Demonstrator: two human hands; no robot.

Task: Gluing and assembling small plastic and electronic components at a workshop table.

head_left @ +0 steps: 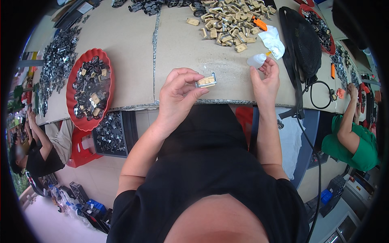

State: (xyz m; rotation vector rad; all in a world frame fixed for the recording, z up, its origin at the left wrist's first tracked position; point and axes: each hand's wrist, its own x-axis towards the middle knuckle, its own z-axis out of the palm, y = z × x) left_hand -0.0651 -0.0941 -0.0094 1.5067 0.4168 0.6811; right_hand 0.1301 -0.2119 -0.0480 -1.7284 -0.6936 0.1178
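My left hand pinches a small beige plastic part with a grey frame between thumb and fingertips, held above the table's near side. To its right, my right hand has its fingers at a small whitish squeeze bottle with a yellow tip. The bottle lies tilted, its tip pointing up and right beside a crumpled white tissue. Beyond both hands spreads a heap of similar beige parts with grey frames. An orange tool rests at the heap's right edge.
A red scalloped tray of small wheeled parts stands left. Dark small parts cover the table's far left. A black mesh bag with straps and a cable lie right. Co-workers sit left and right, in green.
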